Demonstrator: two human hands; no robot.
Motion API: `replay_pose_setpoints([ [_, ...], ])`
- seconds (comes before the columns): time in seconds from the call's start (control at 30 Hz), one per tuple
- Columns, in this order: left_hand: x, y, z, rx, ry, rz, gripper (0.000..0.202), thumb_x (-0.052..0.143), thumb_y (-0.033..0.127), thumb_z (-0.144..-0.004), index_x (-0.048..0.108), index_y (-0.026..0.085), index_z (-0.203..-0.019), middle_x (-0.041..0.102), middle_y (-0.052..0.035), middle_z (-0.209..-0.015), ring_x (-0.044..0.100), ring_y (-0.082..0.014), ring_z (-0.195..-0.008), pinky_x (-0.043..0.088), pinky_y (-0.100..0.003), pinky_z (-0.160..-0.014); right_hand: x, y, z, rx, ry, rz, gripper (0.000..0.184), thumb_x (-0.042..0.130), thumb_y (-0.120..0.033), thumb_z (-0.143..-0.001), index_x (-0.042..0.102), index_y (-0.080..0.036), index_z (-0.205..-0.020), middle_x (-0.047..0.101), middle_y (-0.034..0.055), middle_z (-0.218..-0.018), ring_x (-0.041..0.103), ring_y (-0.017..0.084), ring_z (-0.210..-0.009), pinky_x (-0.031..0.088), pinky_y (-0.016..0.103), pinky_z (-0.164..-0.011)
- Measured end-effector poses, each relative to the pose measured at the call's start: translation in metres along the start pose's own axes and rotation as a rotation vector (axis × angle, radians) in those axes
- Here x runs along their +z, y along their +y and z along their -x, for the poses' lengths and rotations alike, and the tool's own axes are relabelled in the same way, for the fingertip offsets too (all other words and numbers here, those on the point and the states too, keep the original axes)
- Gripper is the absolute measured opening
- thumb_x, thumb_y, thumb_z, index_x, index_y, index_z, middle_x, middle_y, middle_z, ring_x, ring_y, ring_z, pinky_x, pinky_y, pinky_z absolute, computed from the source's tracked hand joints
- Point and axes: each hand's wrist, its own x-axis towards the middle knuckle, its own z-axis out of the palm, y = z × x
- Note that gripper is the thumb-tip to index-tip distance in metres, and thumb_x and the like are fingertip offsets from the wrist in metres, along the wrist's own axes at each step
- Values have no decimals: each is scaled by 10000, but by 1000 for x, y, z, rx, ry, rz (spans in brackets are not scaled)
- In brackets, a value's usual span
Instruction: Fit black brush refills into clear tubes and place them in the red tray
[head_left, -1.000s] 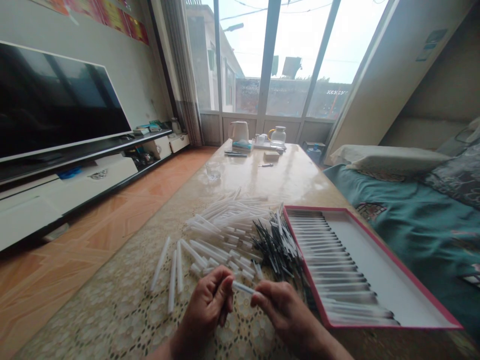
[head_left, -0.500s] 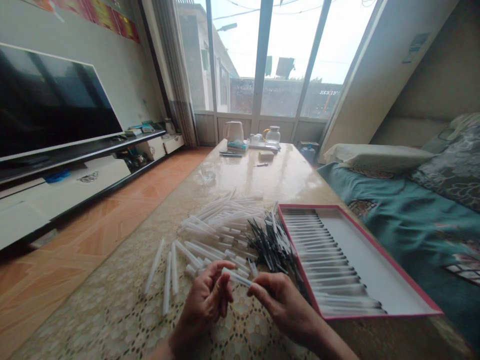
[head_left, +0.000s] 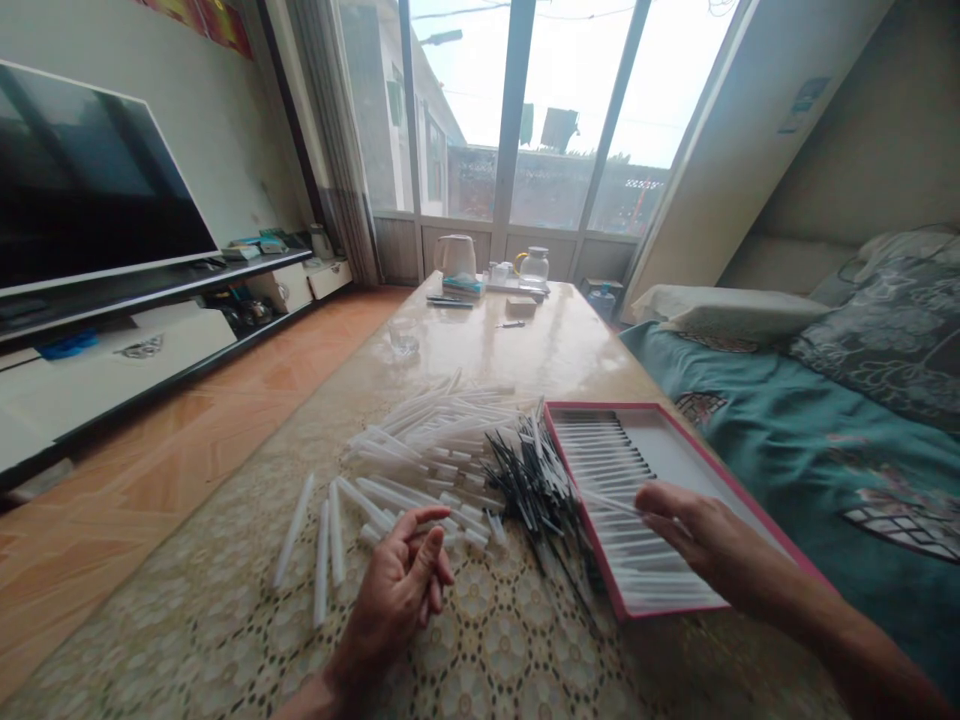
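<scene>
My right hand (head_left: 686, 525) is over the red-rimmed box (head_left: 616, 592), its fingers pinching one end of a slim white tube (head_left: 611, 502). That tube points left above a row of similar pale tubes with dark ends (head_left: 600, 455) lying side by side in the box. Left of the box, my left hand (head_left: 405, 572) hovers over the patterned tablecloth with fingers loosely curled and nothing visible in them. Just beyond it lies a heap of white translucent tubes (head_left: 427, 425). Thin black sticks (head_left: 529, 490) are bunched between heap and box.
Several loose tubes (head_left: 321, 565) lie apart on the left of the table (head_left: 480, 680). Farther back are a clear glass dish (head_left: 403, 342), a small box (head_left: 521, 306), a kettle (head_left: 456, 260) and a glass jug (head_left: 534, 268). A sofa (head_left: 750, 410) runs along the right.
My right hand has carried the white tube from beside my left hand rightward over the box. My left hand no longer touches it and stays near its place. The view has shifted slightly.
</scene>
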Motion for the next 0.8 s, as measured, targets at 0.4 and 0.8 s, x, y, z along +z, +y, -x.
replay_pose_setpoints([
  [0.4, 2, 8, 1, 31, 168, 93, 348, 572, 458, -768, 522, 184, -977, 570, 61, -503, 409, -48, -311, 291, -133, -292, 13, 27, 28, 29, -152, 32, 129, 482, -238, -850, 606, -220, -819, 616, 30, -847, 594, 182, -792, 443, 274, -711],
  [0.8, -10, 9, -4, 93, 461, 234, 264, 633, 375, -713, 510, 193, -858, 587, 62, -525, 452, -65, -363, 324, -143, -321, 83, -84, -39, -144, 6, 32, 178, 451, -101, -844, 602, -194, -830, 569, 26, -825, 542, 153, -776, 409, 255, -694],
])
